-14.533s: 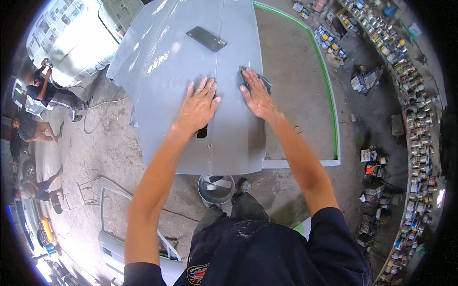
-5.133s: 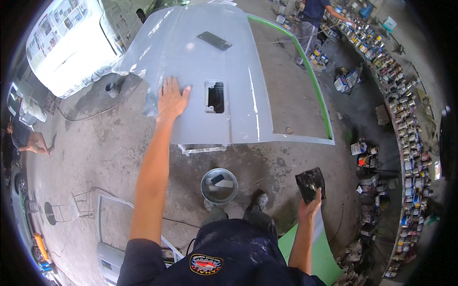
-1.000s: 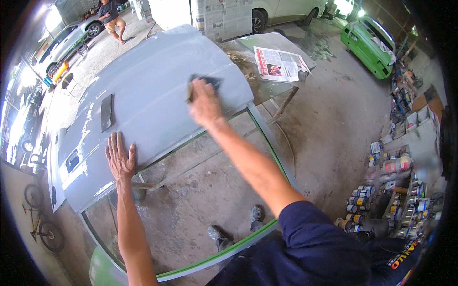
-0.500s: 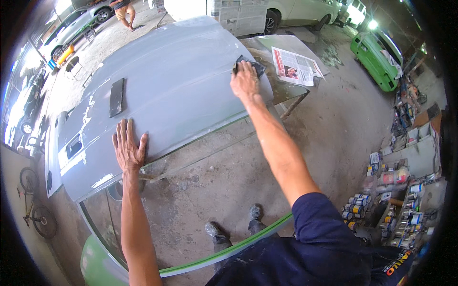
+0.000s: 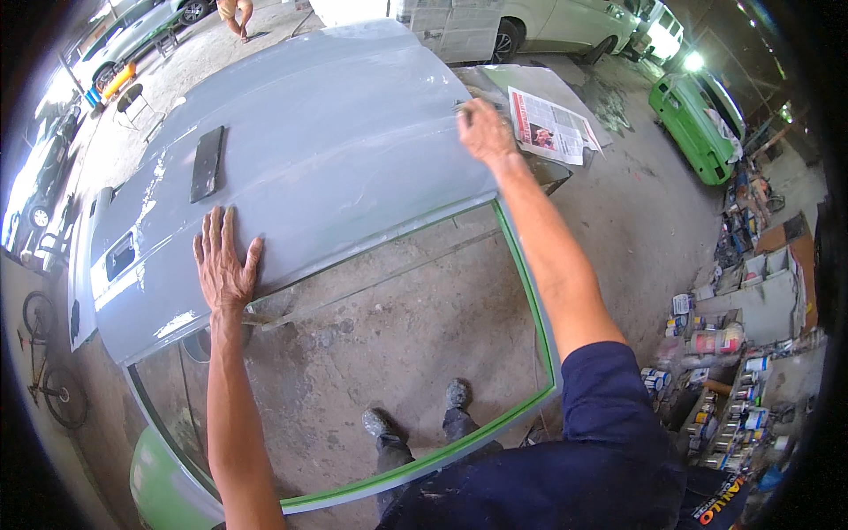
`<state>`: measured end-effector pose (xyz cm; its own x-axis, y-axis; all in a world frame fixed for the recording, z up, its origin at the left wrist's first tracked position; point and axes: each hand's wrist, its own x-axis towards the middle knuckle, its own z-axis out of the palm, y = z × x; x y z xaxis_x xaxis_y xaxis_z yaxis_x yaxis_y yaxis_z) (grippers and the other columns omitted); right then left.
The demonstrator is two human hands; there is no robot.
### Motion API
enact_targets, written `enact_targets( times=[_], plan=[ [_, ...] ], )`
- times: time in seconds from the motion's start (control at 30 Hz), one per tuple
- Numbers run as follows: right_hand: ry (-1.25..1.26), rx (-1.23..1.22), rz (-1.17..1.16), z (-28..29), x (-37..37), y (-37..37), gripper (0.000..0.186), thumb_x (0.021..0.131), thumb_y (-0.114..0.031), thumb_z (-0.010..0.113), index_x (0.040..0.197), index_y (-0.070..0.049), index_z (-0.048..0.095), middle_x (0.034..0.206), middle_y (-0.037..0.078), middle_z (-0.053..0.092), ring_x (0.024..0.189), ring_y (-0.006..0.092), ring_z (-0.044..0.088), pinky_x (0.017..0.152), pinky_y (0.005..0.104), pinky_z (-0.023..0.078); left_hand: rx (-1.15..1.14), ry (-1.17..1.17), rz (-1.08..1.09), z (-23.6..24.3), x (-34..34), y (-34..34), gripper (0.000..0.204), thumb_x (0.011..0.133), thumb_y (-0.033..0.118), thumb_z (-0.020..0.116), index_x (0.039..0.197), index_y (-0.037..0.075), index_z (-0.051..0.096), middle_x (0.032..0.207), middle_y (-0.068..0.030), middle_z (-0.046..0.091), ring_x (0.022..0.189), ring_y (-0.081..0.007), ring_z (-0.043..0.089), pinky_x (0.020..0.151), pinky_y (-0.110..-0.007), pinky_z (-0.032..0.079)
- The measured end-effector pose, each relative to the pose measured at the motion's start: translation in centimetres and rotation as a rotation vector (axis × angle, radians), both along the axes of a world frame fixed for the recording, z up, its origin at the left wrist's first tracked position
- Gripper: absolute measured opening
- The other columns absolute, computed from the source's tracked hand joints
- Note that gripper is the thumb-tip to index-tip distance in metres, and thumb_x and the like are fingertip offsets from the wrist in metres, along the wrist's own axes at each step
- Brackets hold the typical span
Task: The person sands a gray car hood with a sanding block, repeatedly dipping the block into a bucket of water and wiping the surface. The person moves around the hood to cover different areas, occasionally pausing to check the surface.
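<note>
Concrete workshop floor under dull grey primed car panel (image 5: 336,132), streaked pale.

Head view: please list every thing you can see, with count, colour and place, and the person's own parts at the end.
panel: one, grey, large, middle, on a green-edged frame
block: one, dark, flat, on the panel's left part
newspaper: one, printed, on a surface right of the panel
green car: one, upper right
white van: one, top edge
cans: many, mixed colours, on the floor at right
bicycle: one, dark, left edge
shoes: two, grey, on the floor below
left hand: flat on the panel's near edge
right hand: at the panel's right edge; what its grip holds is hidden
</note>
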<state>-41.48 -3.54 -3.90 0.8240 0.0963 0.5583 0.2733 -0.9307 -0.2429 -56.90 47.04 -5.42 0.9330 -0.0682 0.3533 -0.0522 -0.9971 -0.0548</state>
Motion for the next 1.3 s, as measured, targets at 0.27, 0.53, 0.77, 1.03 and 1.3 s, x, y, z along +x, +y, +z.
enact_targets(
  times=[0.27, 0.53, 0.77, 1.03, 1.3],
  plan=[
    [0.041, 0.060, 0.098, 0.1, -3.4, 20.2, 0.028, 0.095, -0.031, 0.062, 0.088, -0.007, 0.075, 0.093, 0.019, 0.074, 0.091, 0.0377, 0.071, 0.078, 0.0469, 0.057, -0.024, -0.019, -0.012, 0.4, -0.3, 0.0, 0.081, 0.104, 0.069, 0.040, 0.166, 0.016, 0.037, 0.174, -0.0102, 0.032, 0.162, -0.0300, 0.024, 0.133, -0.051, 0.016],
    [0.084, 0.040, 0.238, 0.3, -2.7, 12.8, 0.033, 0.101, -0.030, 0.058, 0.104, -0.002, 0.074, 0.102, 0.020, 0.076, 0.094, 0.0332, 0.075, 0.088, 0.0459, 0.061, 0.003, -0.004, 0.000, 0.2, 0.0, 0.0, 0.082, 0.104, 0.069, 0.042, 0.166, 0.016, 0.038, 0.173, -0.0102, 0.033, 0.162, -0.0303, 0.024, 0.133, -0.052, 0.016],
    [0.013, 0.124, -0.046, 2.0, -0.6, 3.9, 0.031, 0.100, -0.026, 0.061, 0.095, 0.000, 0.076, 0.098, 0.024, 0.075, 0.092, 0.0372, 0.074, 0.083, 0.0475, 0.060, -0.059, -0.016, -0.025, -0.2, 0.0, 0.4, 0.084, 0.103, 0.072, 0.043, 0.165, 0.014, 0.040, 0.172, -0.0116, 0.035, 0.162, -0.0309, 0.026, 0.134, -0.050, 0.015],
    [-0.053, -0.195, 0.340, -0.2, -3.0, 27.9, 0.032, 0.100, -0.033, 0.064, 0.100, -0.004, 0.076, 0.102, 0.017, 0.075, 0.100, 0.0344, 0.071, 0.100, 0.0447, 0.054, -0.112, -0.020, -0.029, 1.2, -0.3, 0.0, 0.083, 0.103, 0.070, 0.046, 0.162, 0.012, 0.043, 0.171, -0.0133, 0.037, 0.161, -0.0315, 0.027, 0.133, -0.051, 0.015],
    [0.111, -0.052, -0.075, 2.5, 0.6, 0.5, 0.029, 0.102, -0.022, 0.057, 0.105, 0.000, 0.076, 0.105, 0.024, 0.074, 0.098, 0.0418, 0.072, 0.091, 0.0519, 0.055, -0.136, -0.034, -0.045, 0.4, -0.2, 0.4, 0.083, 0.102, 0.069, 0.049, 0.162, 0.011, 0.044, 0.170, -0.0152, 0.037, 0.161, -0.0336, 0.028, 0.132, -0.052, 0.016]
  ],
)
